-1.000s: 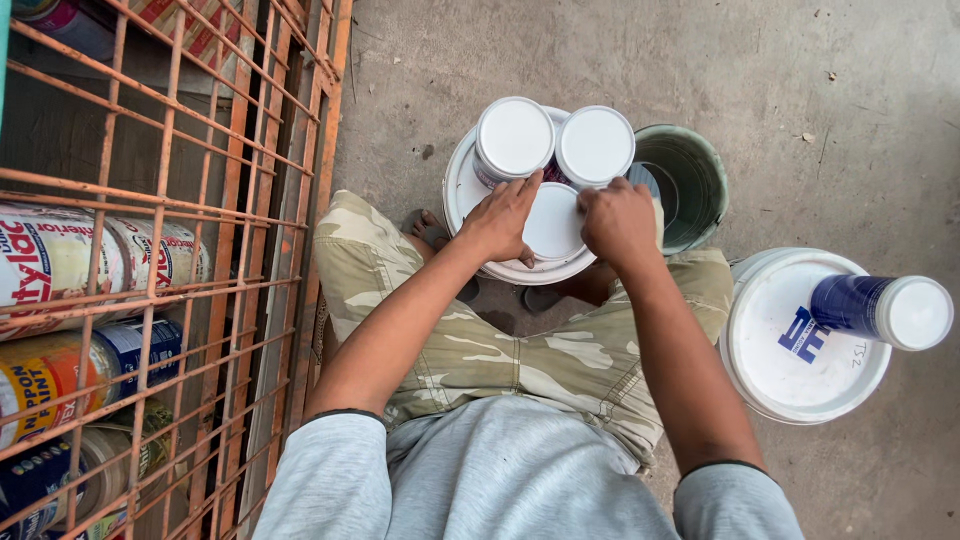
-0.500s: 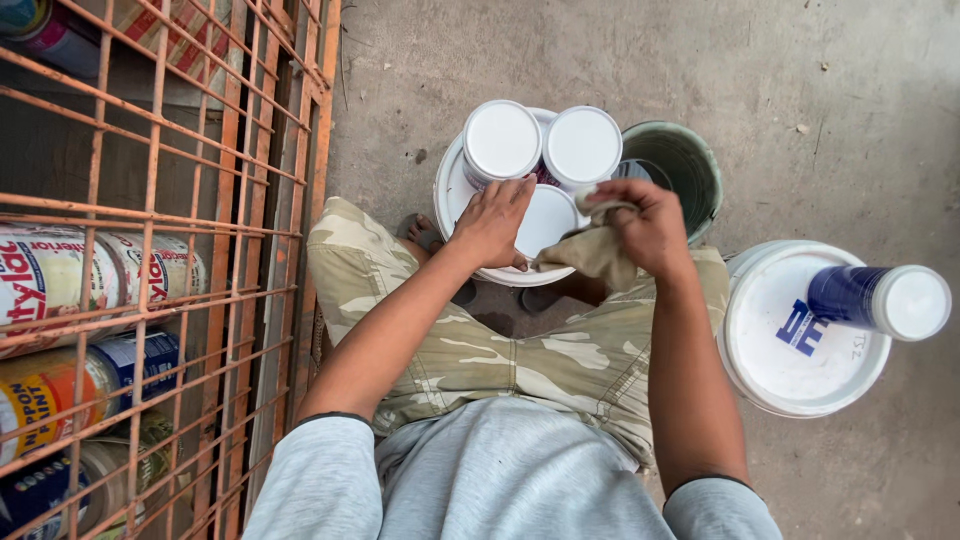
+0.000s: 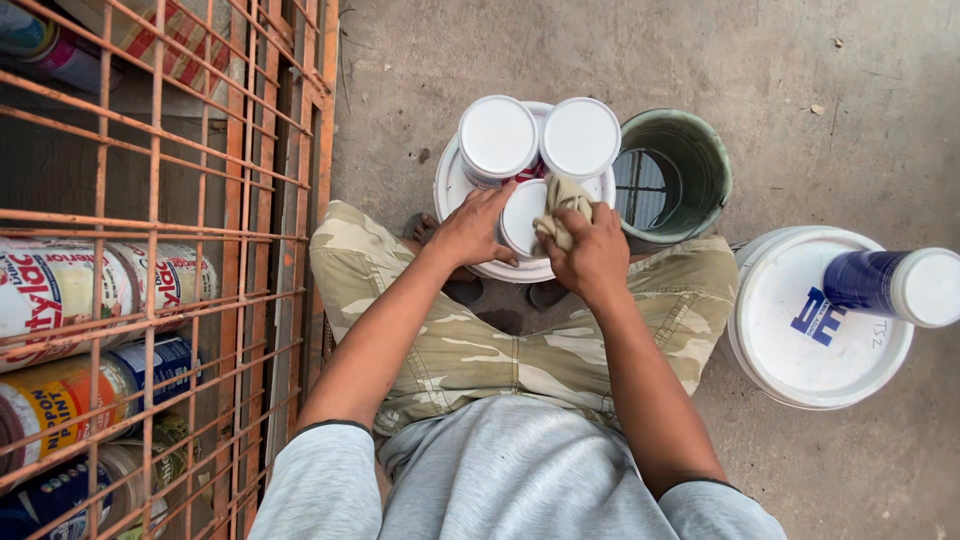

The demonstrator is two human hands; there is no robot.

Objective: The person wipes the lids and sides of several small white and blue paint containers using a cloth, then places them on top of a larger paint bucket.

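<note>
Three small white-lidded cans stand on top of a large white bucket in front of my knees. My left hand grips the side of the nearest small can. My right hand is closed on a crumpled beige rag and presses it against that can's lid. The other two cans stand side by side just beyond, untouched.
An open green bucket with liquid inside stands right of the stack. Farther right, a blue can lies on a big white bucket. An orange wire rack with paint cans fills the left. The floor is bare concrete.
My right hand has taken up the beige rag and brought it onto the nearest can's lid. My left hand stays on the can's side.
</note>
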